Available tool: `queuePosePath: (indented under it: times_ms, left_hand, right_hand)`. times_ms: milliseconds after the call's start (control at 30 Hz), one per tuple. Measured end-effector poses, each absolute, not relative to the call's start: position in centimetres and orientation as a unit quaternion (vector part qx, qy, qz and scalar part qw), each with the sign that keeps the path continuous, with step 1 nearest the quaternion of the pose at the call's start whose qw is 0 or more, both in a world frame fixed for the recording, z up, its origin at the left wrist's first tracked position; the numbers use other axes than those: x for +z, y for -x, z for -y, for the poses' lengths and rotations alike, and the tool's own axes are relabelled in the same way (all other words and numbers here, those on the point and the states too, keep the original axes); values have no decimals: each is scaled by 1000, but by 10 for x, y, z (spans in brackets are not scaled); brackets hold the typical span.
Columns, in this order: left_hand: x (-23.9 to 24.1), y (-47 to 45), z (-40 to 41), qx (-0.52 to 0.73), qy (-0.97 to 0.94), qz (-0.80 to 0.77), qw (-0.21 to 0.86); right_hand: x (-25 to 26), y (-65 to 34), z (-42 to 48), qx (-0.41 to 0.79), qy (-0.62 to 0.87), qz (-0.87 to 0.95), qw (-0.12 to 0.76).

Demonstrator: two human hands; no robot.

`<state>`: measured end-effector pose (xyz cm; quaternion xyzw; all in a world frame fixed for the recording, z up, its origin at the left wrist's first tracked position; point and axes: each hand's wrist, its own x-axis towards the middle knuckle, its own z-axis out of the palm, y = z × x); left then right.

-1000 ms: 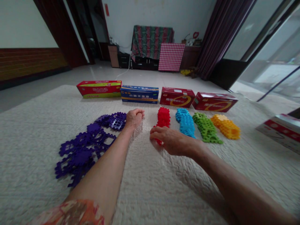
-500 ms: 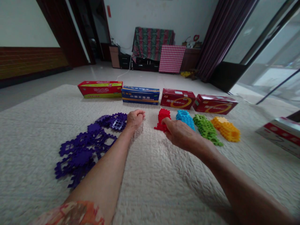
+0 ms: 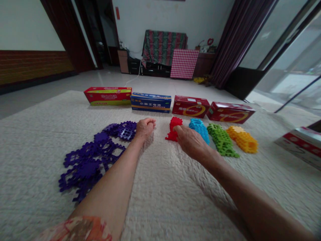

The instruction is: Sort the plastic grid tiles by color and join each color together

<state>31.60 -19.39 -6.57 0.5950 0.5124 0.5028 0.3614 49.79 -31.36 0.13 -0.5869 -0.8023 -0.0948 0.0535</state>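
Observation:
My right hand (image 3: 189, 139) reaches to the red plastic interlocking pieces (image 3: 176, 124), its fingertips closed on the near one. These red pieces have notched edges and stand in a short row. My left hand (image 3: 145, 128) is closed in a loose fist, resting on the pale quilted mat. Whatever its fingers hold, if anything, is hidden. Just left of that fist spread the purple interlocking pieces (image 3: 87, 169), a loose overlapping heap, some with window-like openings. To the right of the red ones come rows of blue pieces (image 3: 199, 130), green pieces (image 3: 222, 140) and yellow pieces (image 3: 243, 140).
Behind the pieces stand a red-and-yellow box (image 3: 109, 97), a blue box (image 3: 150, 103) and two dark red boxes (image 3: 190, 107). A white-and-red box (image 3: 302, 144) lies at the far right. The quilted mat (image 3: 160, 201) covers the floor beneath everything.
My right hand has shifted very slightly at the red pieces, with its fingers still against them. The left hand stays where it was. The whole view has tilted a little.

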Motion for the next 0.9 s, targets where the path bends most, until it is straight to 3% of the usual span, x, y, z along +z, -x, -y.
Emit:
queuePosePath:
  times_ms: [467, 900]
  left_hand:
    - [-66, -317, 194, 500, -596, -517, 358]
    - [-64, -317, 196, 484, -619, -518, 337]
  right_hand:
    - [-2, -492, 312, -106, 568, 815, 46]
    - [-7, -476, 320, -106, 537, 821, 163]
